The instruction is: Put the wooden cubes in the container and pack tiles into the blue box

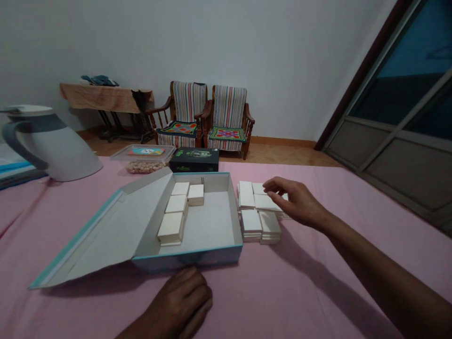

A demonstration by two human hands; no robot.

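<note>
Okay, right hand (pixel 298 200) is over the white card stacks (pixel 270 224) outside the box, palm down, thumb and index a narrow gap apart, nothing visible between them. Can't tell if the fingertips touch the top cards or sit just above. Left hand (pixel 181 301) is palm down on the pink cloth (pixel 229 315), in front of the box's near wall, fingers curled under; can't tell if it's gripping anything, or if the knuckles touch the wall. Open box (pixel 219 256) is blue-edged, pale inside, lid (pixel 116 230) folded out to the left. Inside: white card blocks (pixel 171 224), three in a column along the left wall, one more right of the far end; the floor to the right of them is bare. Outside stacks are clustered just beside the box's right wall, some partly hidden by the right hand. Behind the box: black box (pixel 194 160), clear plastic container (pixel 146 165) to its left, then grey-and-white jug (pixel 67 153) further left.
</note>
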